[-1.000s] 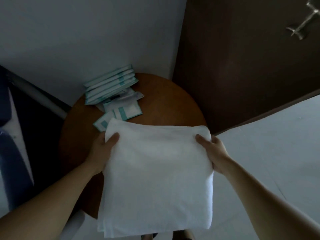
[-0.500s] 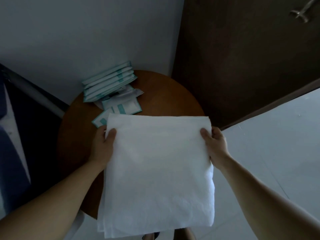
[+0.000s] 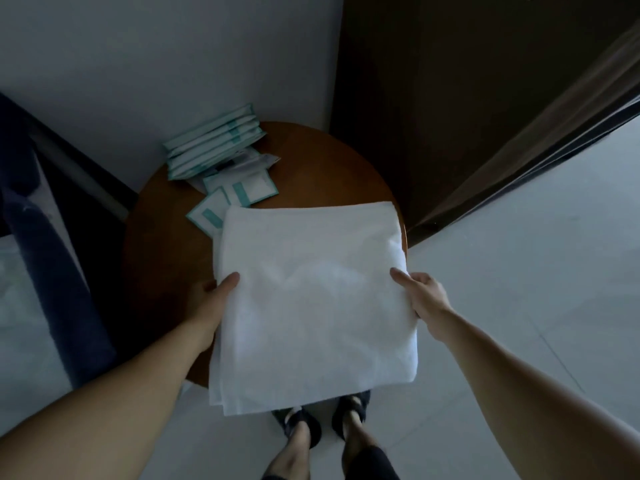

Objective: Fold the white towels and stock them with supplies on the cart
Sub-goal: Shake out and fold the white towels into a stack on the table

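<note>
The folded white towel reaches past the near rim of the round wooden table. The left hand and right hand pinch its side edges about midway, thumbs on top. Its far part lies on the table, one corner overlapping the teal-edged packets near the wall.
</note>
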Tool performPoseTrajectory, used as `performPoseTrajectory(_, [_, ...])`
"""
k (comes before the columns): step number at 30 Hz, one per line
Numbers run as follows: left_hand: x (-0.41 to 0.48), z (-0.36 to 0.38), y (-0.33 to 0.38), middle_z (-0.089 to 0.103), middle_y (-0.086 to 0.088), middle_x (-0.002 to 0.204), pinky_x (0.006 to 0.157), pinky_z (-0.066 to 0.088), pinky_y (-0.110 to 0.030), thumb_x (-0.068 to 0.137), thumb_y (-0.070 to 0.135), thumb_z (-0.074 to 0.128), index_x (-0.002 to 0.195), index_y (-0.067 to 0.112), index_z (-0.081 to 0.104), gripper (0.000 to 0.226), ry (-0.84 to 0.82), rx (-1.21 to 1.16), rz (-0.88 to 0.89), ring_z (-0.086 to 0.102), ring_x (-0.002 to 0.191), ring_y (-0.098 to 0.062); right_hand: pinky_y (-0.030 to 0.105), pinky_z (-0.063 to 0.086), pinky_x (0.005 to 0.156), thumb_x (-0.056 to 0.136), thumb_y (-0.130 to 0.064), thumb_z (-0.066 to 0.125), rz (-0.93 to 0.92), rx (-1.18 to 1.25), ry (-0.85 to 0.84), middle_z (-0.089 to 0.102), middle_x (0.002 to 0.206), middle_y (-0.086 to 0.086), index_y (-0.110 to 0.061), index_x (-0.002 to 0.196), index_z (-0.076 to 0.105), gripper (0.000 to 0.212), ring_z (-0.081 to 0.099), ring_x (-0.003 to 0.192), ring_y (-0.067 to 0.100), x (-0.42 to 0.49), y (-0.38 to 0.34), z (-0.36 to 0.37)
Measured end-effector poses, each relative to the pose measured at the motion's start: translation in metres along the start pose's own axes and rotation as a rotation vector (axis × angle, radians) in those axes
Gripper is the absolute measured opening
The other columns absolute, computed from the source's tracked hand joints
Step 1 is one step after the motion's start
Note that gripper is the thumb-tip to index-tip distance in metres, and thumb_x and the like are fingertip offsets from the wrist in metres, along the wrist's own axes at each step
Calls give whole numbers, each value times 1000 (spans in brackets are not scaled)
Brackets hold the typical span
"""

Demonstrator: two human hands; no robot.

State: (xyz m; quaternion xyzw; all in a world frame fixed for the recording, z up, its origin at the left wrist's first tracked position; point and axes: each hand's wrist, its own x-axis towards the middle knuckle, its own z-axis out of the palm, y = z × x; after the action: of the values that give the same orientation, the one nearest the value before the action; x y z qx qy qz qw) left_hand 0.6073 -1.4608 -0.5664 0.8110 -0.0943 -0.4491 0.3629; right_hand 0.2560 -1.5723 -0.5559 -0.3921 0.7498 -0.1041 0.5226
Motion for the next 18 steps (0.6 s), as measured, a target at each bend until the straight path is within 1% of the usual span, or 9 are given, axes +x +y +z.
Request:
performPoseTrajectory(2, [-13, -2, -13, 68, -11, 108, 70, 50, -34, 83, 42, 77, 120, 7, 62, 53, 32, 59, -25, 66, 90, -29, 39, 51, 71, 78, -55, 75, 21, 34, -3, 69, 90, 10, -9, 92, 65, 49, 63, 77, 25, -13, 18, 2])
performPoseTrajectory(3, [-20, -3, -20, 66, -10, 113, 75, 51, -38, 82, 43, 77, 125, 6, 58, 60, 50, 90, -43, 65, 94, -31, 38, 50, 69, 78, -53, 77, 28, 44, -1, 67, 90, 9, -10, 91, 63, 47, 62, 76, 24, -19, 27, 3])
performPoseTrajectory(4, [-27, -3, -27, 63, -8, 115, 77, 50, -40, 82, 44, 77, 127, 6, 55, 64, 72, 122, -58, 62, 95, -30, 36, 48, 66, 78, -52, 77, 33, 50, 4, 66, 90, 8, -10, 91, 63, 46, 61, 75, 23, -23, 36, 5])
performPoseTrajectory(5, [-36, -4, -35, 61, -6, 113, 76, 48, -40, 82, 45, 77, 127, 7, 54, 64, 94, 161, -64, 59, 93, -28, 35, 48, 66, 78, -50, 78, 35, 62, 11, 66, 91, 9, -9, 91, 63, 45, 61, 75, 22, -28, 44, 6])
performPoseTrajectory(6, [-46, -5, -44, 60, -6, 112, 75, 46, -39, 82, 46, 77, 126, 8, 53, 63, 104, 201, -62, 57, 90, -27, 35, 49, 67, 78, -47, 78, 42, 90, 18, 67, 94, 10, -8, 92, 63, 45, 62, 76, 23, -33, 51, 8])
performPoseTrajectory(8, [-62, -7, -63, 62, -8, 113, 74, 47, -38, 81, 47, 77, 123, 8, 55, 61, 88, 231, -48, 59, 91, -27, 36, 52, 68, 78, -44, 79, 70, 148, 9, 71, 97, 11, -6, 94, 65, 44, 67, 80, 26, -42, 62, 10])
performPoseTrajectory(12, [-83, -14, -86, 64, -11, 113, 74, 51, -39, 81, 46, 77, 120, 4, 59, 60, 100, 217, -48, 63, 96, -32, 38, 56, 73, 82, -41, 76, 63, 142, -41, 72, 100, 10, -9, 97, 68, 37, 70, 88, 29, -55, 78, 15])
performPoseTrajectory(15, [-86, -15, -85, 65, -11, 110, 76, 52, -39, 85, 44, 74, 117, 5, 62, 52, 107, 234, -20, 64, 96, -33, 36, 55, 68, 87, -42, 69, -2, 76, -27, 71, 101, 9, -8, 98, 68, 36, 68, 86, 25, -59, 77, 14])
performPoseTrajectory(18, [-90, -21, -79, 67, -11, 99, 70, 47, -35, 89, 42, 70, 103, 9, 65, 36, 136, 252, 109, 65, 90, -34, 38, 58, 71, 94, -46, 61, -111, 210, 7, 71, 96, 2, -20, 94, 66, 27, 69, 81, 18, -63, 74, 11])
